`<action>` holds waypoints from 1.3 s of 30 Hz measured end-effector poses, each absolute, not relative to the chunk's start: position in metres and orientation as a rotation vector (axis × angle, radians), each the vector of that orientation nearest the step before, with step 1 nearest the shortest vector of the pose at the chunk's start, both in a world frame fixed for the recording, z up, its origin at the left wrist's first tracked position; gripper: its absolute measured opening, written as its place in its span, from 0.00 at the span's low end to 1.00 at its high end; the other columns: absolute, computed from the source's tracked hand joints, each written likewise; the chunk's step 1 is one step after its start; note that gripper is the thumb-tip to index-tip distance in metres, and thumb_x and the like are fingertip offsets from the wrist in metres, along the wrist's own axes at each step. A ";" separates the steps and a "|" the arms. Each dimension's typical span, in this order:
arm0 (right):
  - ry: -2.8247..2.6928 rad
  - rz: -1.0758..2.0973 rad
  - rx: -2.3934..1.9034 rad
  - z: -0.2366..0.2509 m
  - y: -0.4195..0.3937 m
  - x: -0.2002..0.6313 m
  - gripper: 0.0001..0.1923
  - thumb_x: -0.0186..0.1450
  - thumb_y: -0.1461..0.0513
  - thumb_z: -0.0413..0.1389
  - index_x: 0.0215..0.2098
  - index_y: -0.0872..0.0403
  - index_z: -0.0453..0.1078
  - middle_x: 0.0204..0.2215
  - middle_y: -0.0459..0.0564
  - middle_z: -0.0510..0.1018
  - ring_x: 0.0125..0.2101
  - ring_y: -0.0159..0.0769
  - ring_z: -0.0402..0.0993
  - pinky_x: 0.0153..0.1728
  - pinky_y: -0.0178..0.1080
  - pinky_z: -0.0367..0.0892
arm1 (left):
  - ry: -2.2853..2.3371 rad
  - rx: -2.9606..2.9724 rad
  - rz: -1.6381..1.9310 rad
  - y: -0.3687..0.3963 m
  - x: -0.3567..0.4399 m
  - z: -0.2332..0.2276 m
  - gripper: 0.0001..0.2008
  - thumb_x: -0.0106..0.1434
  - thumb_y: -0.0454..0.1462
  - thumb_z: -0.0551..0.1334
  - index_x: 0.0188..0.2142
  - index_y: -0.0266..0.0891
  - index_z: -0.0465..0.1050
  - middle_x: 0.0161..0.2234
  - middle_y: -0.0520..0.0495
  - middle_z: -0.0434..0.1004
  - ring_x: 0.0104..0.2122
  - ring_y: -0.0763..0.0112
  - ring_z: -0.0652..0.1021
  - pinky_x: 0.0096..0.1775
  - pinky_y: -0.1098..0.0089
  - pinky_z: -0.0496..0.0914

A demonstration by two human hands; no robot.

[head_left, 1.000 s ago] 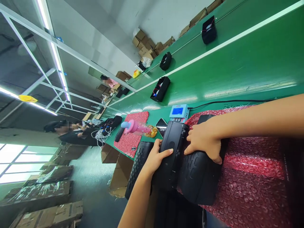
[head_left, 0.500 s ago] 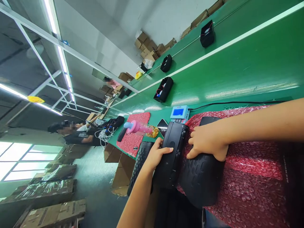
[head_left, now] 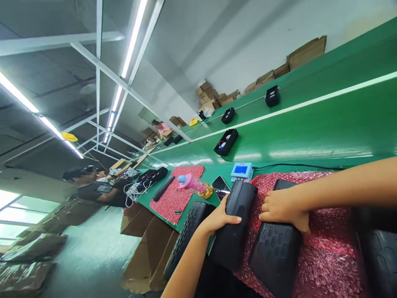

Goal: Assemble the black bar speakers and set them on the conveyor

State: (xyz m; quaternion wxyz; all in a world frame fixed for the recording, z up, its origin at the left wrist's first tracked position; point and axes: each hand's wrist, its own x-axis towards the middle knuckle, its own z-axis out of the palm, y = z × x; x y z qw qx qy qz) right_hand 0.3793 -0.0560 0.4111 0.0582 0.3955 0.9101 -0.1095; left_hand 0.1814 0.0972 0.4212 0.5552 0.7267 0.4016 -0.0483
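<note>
My left hand grips a long black speaker housing, thumb across its smooth face and the other fingers hidden behind. My right hand lies over a second speaker housing with oval dimples, its fingers bent round the edge. That one rests on red bubble wrap. Left of my left hand, another black housing with a slotted front leans at the table edge. A light blue tester box with a lit screen stands just beyond the housing in my left hand.
A pink bottle and a phone lie on the green table. Open black boxes with wired parts sit on the green belt. Another dark housing is at far right. Cardboard boxes stand below; a co-worker sits further along.
The housing in my left hand has turned from its clip-edged flat side to a smooth side. My right hand stays on the dimpled housing. The camera view has shifted, showing more ceiling.
</note>
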 end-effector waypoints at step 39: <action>0.347 0.140 3.482 0.456 -0.146 0.653 0.43 0.44 0.46 0.64 0.51 0.60 0.60 0.40 0.61 0.72 0.37 0.49 0.72 0.34 0.45 0.68 | 1.088 2.561 0.160 0.090 0.525 0.457 0.48 0.48 0.45 0.70 0.63 0.45 0.47 0.56 0.35 0.63 0.53 0.45 0.69 0.50 0.45 0.64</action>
